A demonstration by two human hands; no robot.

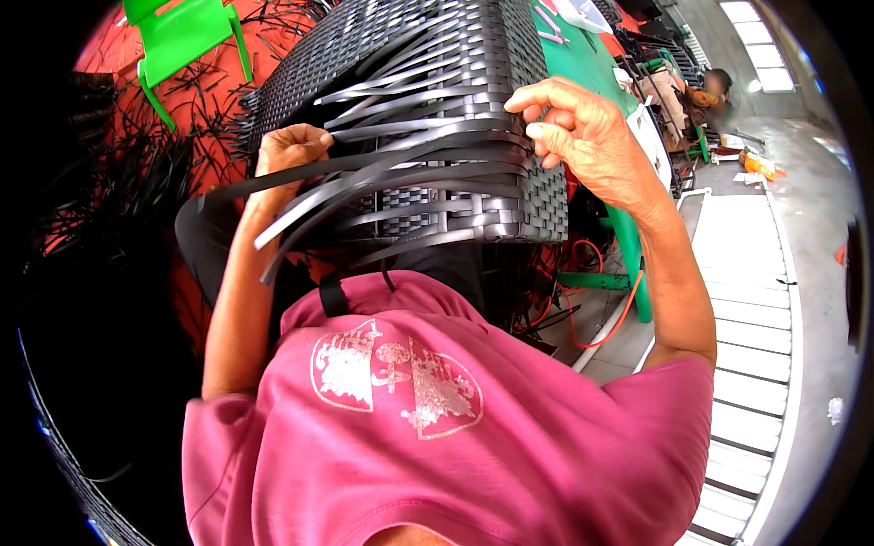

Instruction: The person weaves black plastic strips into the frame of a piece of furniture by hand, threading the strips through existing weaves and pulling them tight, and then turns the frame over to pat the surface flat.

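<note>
A woven black piece of furniture, made of flat plastic strips, stands in front of me. Loose strip ends fan out to the left from its woven corner. My left hand is closed, pinching the end of one black strip between thumb and fingers. Another long strip passes across my left wrist. At the woven corner on the right is my right hand, with its index finger and thumb apart and the other fingers curled. Its index fingertip is at the weave; nothing shows in its grasp.
A green chair stands at the far left on a red floor littered with black strips. Behind the weave is a green table with pink-handled pliers. White slatted frames lie to the right. A person is far off.
</note>
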